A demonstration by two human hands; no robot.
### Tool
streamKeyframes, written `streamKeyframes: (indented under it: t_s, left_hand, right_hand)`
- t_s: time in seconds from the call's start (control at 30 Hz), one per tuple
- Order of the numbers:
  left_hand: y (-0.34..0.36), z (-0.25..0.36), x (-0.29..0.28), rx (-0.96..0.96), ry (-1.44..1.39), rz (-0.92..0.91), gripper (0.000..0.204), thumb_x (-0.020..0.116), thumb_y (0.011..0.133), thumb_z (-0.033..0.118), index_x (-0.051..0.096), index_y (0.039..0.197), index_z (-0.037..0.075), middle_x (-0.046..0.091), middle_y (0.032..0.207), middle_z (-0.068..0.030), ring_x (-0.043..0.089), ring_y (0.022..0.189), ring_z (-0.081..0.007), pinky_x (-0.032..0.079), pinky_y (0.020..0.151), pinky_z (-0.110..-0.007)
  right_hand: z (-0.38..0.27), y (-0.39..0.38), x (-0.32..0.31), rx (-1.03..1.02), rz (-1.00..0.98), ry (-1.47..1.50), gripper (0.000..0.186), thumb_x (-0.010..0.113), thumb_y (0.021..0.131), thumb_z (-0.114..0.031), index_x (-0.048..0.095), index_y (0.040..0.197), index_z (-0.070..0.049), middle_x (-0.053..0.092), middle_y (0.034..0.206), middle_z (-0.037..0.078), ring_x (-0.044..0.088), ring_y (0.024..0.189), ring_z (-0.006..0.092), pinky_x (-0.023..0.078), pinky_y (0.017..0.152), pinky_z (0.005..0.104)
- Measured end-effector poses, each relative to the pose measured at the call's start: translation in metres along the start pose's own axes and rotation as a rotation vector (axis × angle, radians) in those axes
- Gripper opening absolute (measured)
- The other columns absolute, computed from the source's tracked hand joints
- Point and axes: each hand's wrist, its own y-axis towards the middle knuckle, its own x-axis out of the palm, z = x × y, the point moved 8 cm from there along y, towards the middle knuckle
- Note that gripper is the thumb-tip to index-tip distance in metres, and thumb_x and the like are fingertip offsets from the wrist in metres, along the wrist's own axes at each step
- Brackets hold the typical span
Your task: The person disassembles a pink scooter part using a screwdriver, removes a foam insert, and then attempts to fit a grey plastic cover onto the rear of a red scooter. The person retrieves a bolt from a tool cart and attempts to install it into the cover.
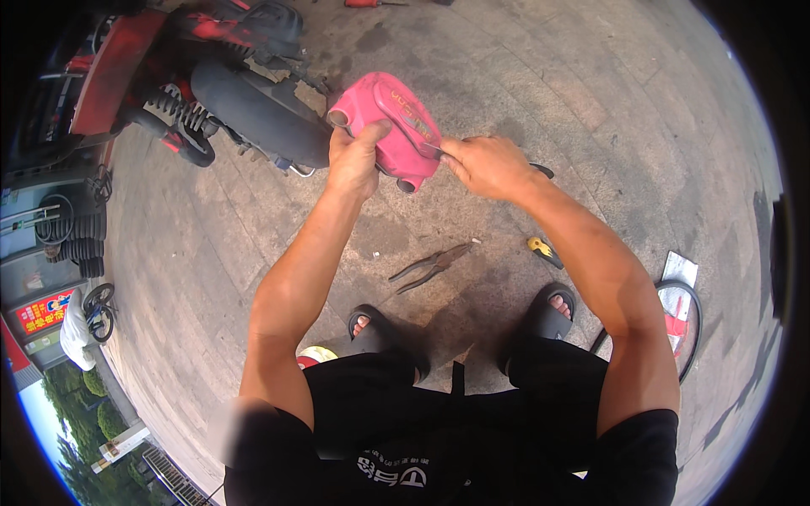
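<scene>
Gripping a pink moulded plastic cover [386,126] above the paved ground, the left hand [354,156] closes its fingers round its lower edge. The right hand [485,164] pinches a thin metal tool [429,150] against the cover. Rusty pliers [432,266] lie below it; a red rectangular sign [44,312] sits far left.

- Pliers [432,266]: flat on paved ground [591,93], handles spread, just ahead of the sandalled feet
- Yellow-handled tool [545,251]: on the paving, right of the pliers, apart from them
- Black sandals [381,331]: one per foot, on the paving
- Red scooter [194,76]: upper left, black tyre and coil spring facing the camera
- Black hose loop [693,325]: at right, beside a white and red sheet [677,291]
- Stacked tyres [80,236]: far left edge
</scene>
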Motion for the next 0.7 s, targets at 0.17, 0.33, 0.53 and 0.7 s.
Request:
streamKeyframes:
  t_s: [0.17,0.33,0.53,0.7]
  left_hand:
    - [-0.004,0.008,0.010,0.052,0.032,0.003,0.046,0.061,0.080,-0.005,0.043,0.122,0.005,0.058,0.114,-0.0094,0.059,0.105,-0.0250,0.050,0.092,-0.043]
    - [-0.013,0.007,0.014,0.002,0.097,-0.010,0.046,0.062,0.080,-0.005,0.044,0.121,0.005,0.058,0.113,-0.0097,0.059,0.104,-0.0243,0.051,0.091,-0.042]
    - [-0.023,-0.006,0.013,-0.058,0.120,0.026,0.047,0.063,0.079,-0.005,0.046,0.122,0.004,0.061,0.108,-0.0086,0.062,0.098,-0.0211,0.053,0.087,-0.037]
    - [-0.021,-0.010,0.015,-0.062,0.131,-0.022,0.038,0.065,0.079,-0.005,0.056,0.115,0.004,0.065,0.103,-0.0078,0.065,0.093,-0.0193,0.054,0.083,-0.035]
  right_hand:
    - [-0.005,-0.001,-0.004,0.093,-0.064,-0.028,0.024,0.048,0.095,-0.030,0.055,0.105,-0.009,0.066,0.082,0.018,0.065,0.079,0.0378,0.050,0.069,0.0500]
    - [-0.009,-0.001,-0.005,0.064,-0.148,-0.041,0.024,0.049,0.094,-0.031,0.056,0.105,-0.010,0.066,0.083,0.017,0.064,0.081,0.0381,0.050,0.071,0.0491]
    - [-0.011,-0.005,0.000,0.001,-0.218,-0.074,0.023,0.050,0.093,-0.032,0.058,0.103,-0.013,0.066,0.083,0.017,0.064,0.081,0.0384,0.050,0.070,0.0510]
    - [-0.013,-0.007,0.005,0.070,-0.160,-0.021,0.024,0.051,0.093,-0.031,0.058,0.104,-0.011,0.066,0.084,0.017,0.065,0.082,0.0383,0.051,0.070,0.0509]
